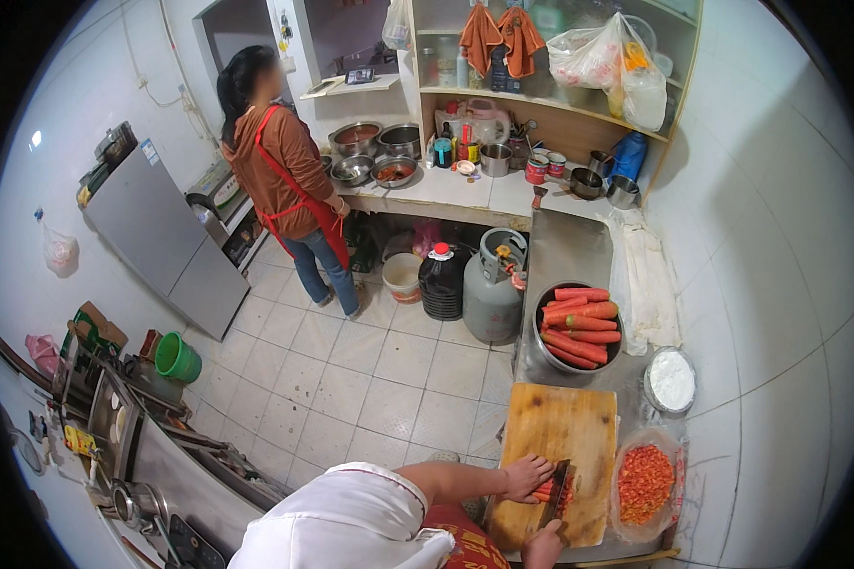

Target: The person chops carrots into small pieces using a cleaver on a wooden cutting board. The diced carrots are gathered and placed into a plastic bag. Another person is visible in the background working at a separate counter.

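On a wooden cutting board [566,427], my left hand [529,476] rests over a bundle of carrot strips [543,491], its fingertips close to a cleaver's blade. My right hand [543,546] grips the handle of that cleaver [559,491], which stands across the strips. Small chopped carrot bits [569,491] lie beside the blade. Right of the board, a bag-lined container [678,491] holds a heap of diced carrot [644,484]. Beyond the board, a metal pot [541,348] is filled with whole peeled carrots [582,323].
A bowl of white powder [670,379] stands near the wall. A gas cylinder [494,291] and a dark plastic jug [441,284] sit on the floor beside the steel counter [566,242]. Another person [285,171] in a red apron stands by the far counter with metal bowls [394,171].
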Demonstrator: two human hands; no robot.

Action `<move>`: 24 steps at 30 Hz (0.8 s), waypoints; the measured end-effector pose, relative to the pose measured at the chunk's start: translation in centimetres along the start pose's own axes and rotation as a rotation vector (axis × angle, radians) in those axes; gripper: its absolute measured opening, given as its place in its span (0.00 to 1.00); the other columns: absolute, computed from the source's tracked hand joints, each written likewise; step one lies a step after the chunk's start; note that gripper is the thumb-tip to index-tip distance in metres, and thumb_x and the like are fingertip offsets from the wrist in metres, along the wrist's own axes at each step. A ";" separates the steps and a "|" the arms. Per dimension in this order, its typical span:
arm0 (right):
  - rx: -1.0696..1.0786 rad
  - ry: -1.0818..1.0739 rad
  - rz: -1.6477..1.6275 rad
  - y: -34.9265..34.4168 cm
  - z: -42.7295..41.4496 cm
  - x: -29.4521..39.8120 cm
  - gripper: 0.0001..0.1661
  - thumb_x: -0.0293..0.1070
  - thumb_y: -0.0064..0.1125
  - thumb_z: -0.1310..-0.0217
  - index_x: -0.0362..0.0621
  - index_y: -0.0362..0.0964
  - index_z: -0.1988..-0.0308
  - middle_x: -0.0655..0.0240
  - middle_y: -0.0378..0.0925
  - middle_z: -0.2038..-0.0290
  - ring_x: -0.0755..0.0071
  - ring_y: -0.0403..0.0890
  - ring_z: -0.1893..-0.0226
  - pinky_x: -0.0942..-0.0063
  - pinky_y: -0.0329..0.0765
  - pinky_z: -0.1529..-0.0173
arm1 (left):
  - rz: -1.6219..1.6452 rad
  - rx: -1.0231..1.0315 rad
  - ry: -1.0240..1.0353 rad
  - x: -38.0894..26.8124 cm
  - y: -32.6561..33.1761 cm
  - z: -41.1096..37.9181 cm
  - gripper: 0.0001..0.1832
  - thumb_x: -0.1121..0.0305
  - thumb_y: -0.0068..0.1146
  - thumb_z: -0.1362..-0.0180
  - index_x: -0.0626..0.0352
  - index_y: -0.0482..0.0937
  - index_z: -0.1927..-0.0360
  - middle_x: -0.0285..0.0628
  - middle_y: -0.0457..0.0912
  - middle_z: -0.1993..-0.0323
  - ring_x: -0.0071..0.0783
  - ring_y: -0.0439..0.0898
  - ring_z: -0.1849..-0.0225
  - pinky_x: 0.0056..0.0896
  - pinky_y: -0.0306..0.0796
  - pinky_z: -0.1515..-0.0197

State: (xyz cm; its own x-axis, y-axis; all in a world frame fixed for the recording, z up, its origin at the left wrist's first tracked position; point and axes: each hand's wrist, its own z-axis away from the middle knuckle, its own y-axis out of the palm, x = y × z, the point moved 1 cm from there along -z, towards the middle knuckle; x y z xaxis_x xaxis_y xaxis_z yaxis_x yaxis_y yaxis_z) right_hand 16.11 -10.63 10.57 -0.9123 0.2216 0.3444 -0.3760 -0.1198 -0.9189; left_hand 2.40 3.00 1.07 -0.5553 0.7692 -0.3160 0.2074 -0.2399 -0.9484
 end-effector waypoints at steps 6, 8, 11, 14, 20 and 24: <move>0.066 0.069 -0.138 0.7 -0.2 -0.9 0.19 0.41 0.37 0.31 0.36 0.67 0.64 0.43 0.77 0.73 0.39 0.79 0.72 0.47 0.75 0.67 | -0.078 -0.128 0.017 -1.2 1.0 1.3 0.43 0.45 0.53 0.45 0.73 0.61 0.37 0.53 0.69 0.43 0.45 0.67 0.42 0.43 0.60 0.42; 0.058 0.025 -0.028 0.2 -0.1 -0.1 0.26 0.46 0.32 0.29 0.35 0.68 0.65 0.43 0.78 0.73 0.38 0.79 0.72 0.47 0.75 0.67 | -0.105 -0.184 0.041 -1.1 2.7 1.9 0.40 0.48 0.52 0.44 0.72 0.62 0.37 0.53 0.69 0.43 0.45 0.67 0.41 0.44 0.59 0.41; 0.042 0.128 -0.100 3.5 -0.3 -2.1 0.30 0.49 0.27 0.27 0.34 0.69 0.64 0.43 0.78 0.75 0.36 0.78 0.72 0.46 0.74 0.68 | -0.094 -0.208 0.074 -0.7 3.6 1.6 0.38 0.51 0.50 0.42 0.72 0.62 0.36 0.53 0.69 0.42 0.46 0.67 0.40 0.44 0.59 0.40; 0.091 0.081 -0.095 5.3 -0.4 -3.7 0.27 0.47 0.29 0.27 0.36 0.67 0.63 0.42 0.77 0.75 0.35 0.78 0.72 0.46 0.74 0.68 | -0.066 -0.184 0.088 -0.3 3.2 1.3 0.37 0.51 0.50 0.41 0.70 0.62 0.37 0.52 0.69 0.43 0.46 0.67 0.40 0.44 0.59 0.41; 0.106 0.083 -0.139 3.5 -0.4 -2.0 0.23 0.47 0.33 0.29 0.38 0.66 0.61 0.40 0.77 0.73 0.34 0.78 0.72 0.46 0.74 0.68 | -0.013 -0.241 0.076 -0.4 2.5 2.2 0.34 0.53 0.52 0.42 0.65 0.64 0.37 0.50 0.70 0.43 0.45 0.68 0.41 0.44 0.61 0.42; 0.117 0.076 -0.089 3.6 -0.2 -2.3 0.16 0.40 0.41 0.33 0.38 0.62 0.58 0.41 0.77 0.74 0.34 0.78 0.71 0.44 0.73 0.66 | -0.031 -0.267 0.082 -0.3 4.3 1.7 0.31 0.55 0.53 0.42 0.63 0.67 0.39 0.50 0.70 0.43 0.46 0.69 0.43 0.44 0.62 0.44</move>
State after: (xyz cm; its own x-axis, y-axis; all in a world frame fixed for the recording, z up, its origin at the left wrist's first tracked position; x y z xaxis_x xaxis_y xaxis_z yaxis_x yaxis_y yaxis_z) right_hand 16.88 -11.42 6.44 -0.8615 0.3080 0.4036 -0.4749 -0.2074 -0.8553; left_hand 2.13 0.72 -2.98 -0.4995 0.8219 -0.2737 0.4027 -0.0594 -0.9134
